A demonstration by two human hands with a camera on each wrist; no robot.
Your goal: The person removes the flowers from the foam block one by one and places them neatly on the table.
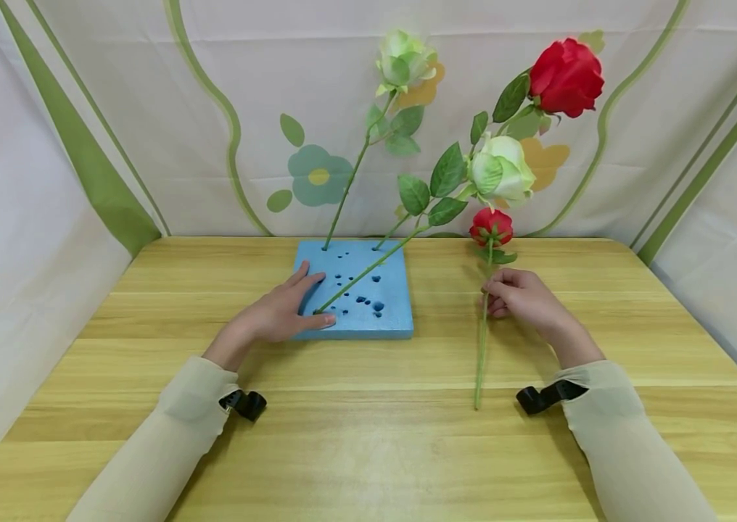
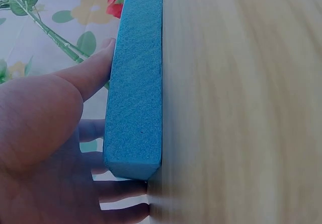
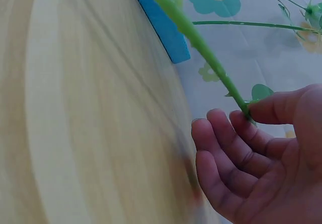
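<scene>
On the left edge of a blue foam block rests my left hand, fingers spread, thumb lying along the front left of its top. In the left wrist view the thumb and fingers lie about the block's edge. My right hand pinches the green stem of a small red rose between thumb and fingers, right of the block. Its bloom points away from me and the stem's cut end towards me. Three other roses stand in the block: a pale green one, a cream-green one leaning right, and a large red one.
Several dark holes dot the block's top. The wooden table extends around it, with a patterned cloth hanging behind. The leaning stems cross over the block towards the right.
</scene>
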